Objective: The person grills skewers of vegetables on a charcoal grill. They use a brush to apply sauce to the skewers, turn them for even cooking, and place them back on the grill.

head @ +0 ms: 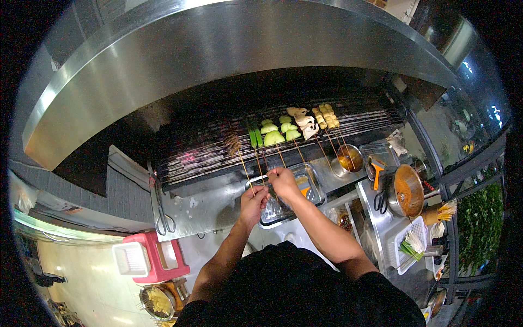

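My left hand [252, 203] pinches the lower end of a bamboo skewer bearing a brown, feathery-looking food [232, 144], possibly meat, on the charcoal grill [196, 159]. Beside it, my right hand [282, 182] has its fingertips closed at the stick of a long green vegetable skewer [255, 137], possibly okra or green pepper. Rightward along the grate lie pale green vegetable slices [274, 138], white mushroom-like pieces [304, 121] and yellowish folded cubes [326, 116], all on sticks. Which other stick ends my fingers touch is partly hidden.
A glass tray [318, 198] with a brush sits below my hands. To the right are a metal cup of oil [349, 158], an orange-handled brush [378, 173] and a bowl of reddish seasoning [404, 192]. Tongs [165, 222] lie left; a steel hood [245, 45] overhangs the grill.
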{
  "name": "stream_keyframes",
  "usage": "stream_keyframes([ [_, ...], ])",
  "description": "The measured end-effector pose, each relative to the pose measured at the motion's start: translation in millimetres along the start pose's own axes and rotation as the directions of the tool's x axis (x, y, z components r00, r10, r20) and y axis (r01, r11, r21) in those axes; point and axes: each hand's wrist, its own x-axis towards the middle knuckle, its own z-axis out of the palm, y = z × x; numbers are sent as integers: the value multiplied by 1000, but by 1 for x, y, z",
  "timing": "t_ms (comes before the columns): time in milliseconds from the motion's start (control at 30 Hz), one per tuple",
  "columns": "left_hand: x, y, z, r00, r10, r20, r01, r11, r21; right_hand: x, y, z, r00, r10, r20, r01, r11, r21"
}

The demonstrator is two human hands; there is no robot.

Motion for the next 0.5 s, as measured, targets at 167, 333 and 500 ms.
stream_keyframes([
  [167,3,-3,-2,1000,3,30,-3,1000,-7,-2,-6,-5,1000,-11,28,14,997,-76],
  [333,-5,10,-5,993,-90,-77,82,992,-99,-14,-19,-6,997,-71,-40,64,986,-157],
  [500,-6,4,-16,992,79,-95,-68,991,111,-42,-32,-11,974,-201,-107,161,940,-300],
])
